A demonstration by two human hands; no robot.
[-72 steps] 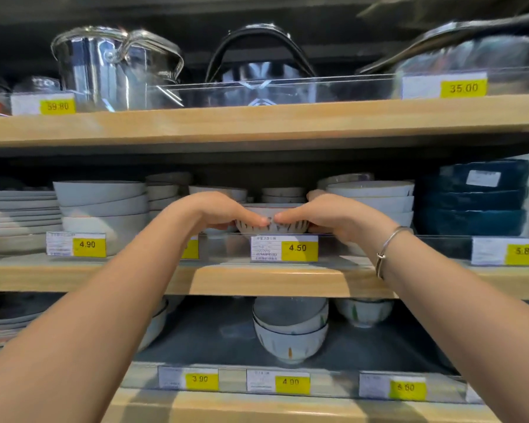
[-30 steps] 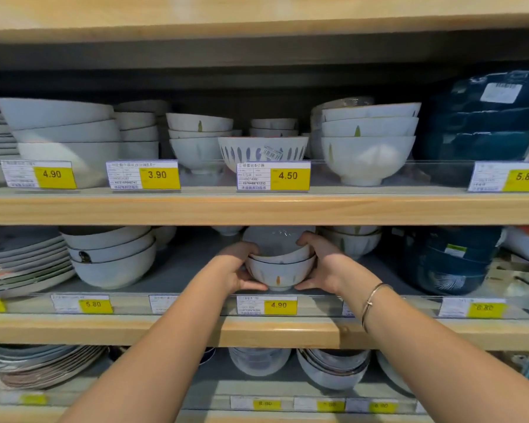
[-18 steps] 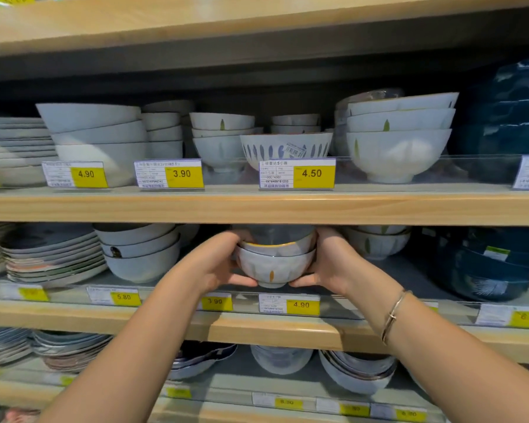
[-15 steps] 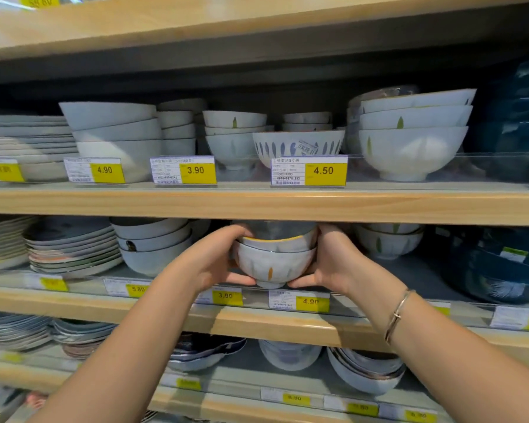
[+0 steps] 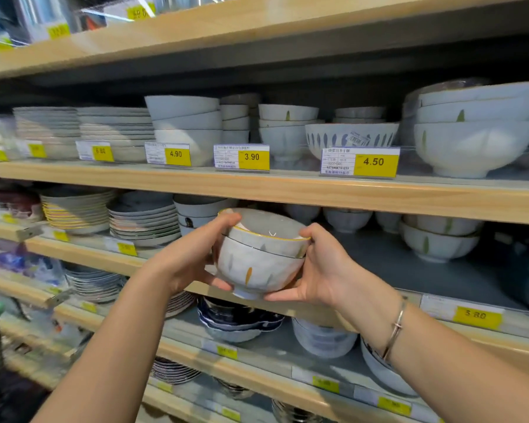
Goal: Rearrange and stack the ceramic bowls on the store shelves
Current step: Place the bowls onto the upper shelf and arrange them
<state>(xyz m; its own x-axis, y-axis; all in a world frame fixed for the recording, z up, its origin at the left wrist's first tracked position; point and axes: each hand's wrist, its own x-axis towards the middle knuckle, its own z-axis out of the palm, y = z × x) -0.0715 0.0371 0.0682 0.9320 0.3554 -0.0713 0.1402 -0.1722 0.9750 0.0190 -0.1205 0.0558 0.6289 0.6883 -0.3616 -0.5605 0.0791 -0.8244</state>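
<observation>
Lifted off their shelf [image 5: 394,270], the nested bowls [image 5: 257,264] hang below-left of the 4.50 tag [image 5: 360,162]; left hand [image 5: 190,261] and right hand [image 5: 321,267] fingers [image 5: 226,221] clamp opposite sides. Keep them level; set down gently.

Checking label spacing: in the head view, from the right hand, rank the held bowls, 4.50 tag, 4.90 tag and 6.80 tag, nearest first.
1. The held bowls, touching the right hand.
2. 4.50 tag, shelf above.
3. 4.90 tag, up-left.
4. 6.80 tag, farthest left.
</observation>
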